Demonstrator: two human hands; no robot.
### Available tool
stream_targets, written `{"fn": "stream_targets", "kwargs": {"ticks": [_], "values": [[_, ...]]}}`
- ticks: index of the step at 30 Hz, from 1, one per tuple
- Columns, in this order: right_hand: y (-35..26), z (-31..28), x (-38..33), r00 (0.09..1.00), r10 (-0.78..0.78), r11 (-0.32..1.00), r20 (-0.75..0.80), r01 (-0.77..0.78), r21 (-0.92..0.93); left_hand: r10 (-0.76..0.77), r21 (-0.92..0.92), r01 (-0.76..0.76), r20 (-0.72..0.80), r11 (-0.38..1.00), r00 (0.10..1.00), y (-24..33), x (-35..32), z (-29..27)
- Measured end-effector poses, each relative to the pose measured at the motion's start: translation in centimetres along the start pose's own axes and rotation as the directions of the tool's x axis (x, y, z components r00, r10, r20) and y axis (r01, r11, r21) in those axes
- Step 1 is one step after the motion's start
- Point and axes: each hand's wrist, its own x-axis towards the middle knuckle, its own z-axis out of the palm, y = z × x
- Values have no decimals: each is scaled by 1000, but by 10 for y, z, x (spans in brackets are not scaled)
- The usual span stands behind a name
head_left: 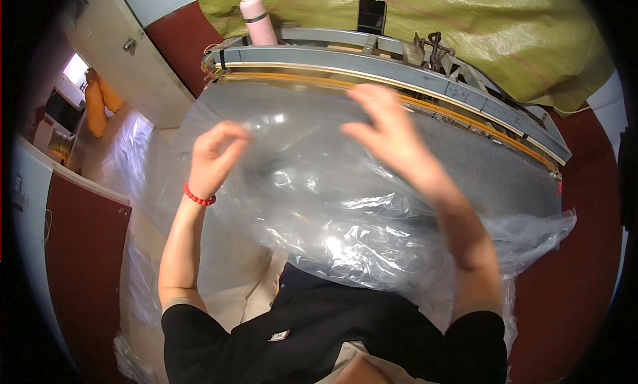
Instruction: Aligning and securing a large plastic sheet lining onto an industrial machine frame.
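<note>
A large sheet of clear plastic film [359, 244] lies crumpled and glossy over a grey flat work surface [492, 164] in front of me. My left hand [218, 151], with a red bead bracelet [199, 195] at the wrist, is closed, thumb against curled fingers, and seems to pinch the film near its left part. Over the far middle of the sheet my right hand [382, 128] is blurred by motion. Its thumb and fingers are spread apart, and nothing shows between them.
Along the far side runs a grey metal bar [399, 68] with orange strips [465, 115]. A pink bottle [258, 21], a black phone [371, 16] and a metal clamp [433, 51] are behind it. Yellow-green sheeting [505, 38] covers the back. A door [126, 51] stands open at left.
</note>
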Motion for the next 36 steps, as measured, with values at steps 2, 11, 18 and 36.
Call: {"fn": "stream_targets", "kwargs": {"ticks": [2, 11, 18, 36], "values": [[-11, 46, 9, 995, -71, 997, -71, 71, -9, 111, 194, -125, 81, 973, 991, 17, 1, 4], [123, -59, -120, 737, 675, 716, 37, -666, 209, -281, 502, 8, 471, 865, 836, -59, -60, -17], [181, -387, -438, 214, 658, 284, -722, -958, -25, -467, 662, -5, 534, 750, 705, -169, -110, -70], [207, -402, -455, -65, 563, -46, -824, -998, 47, -276, 778, 283, -146, 561, 950, -285, 95, -85]]}}
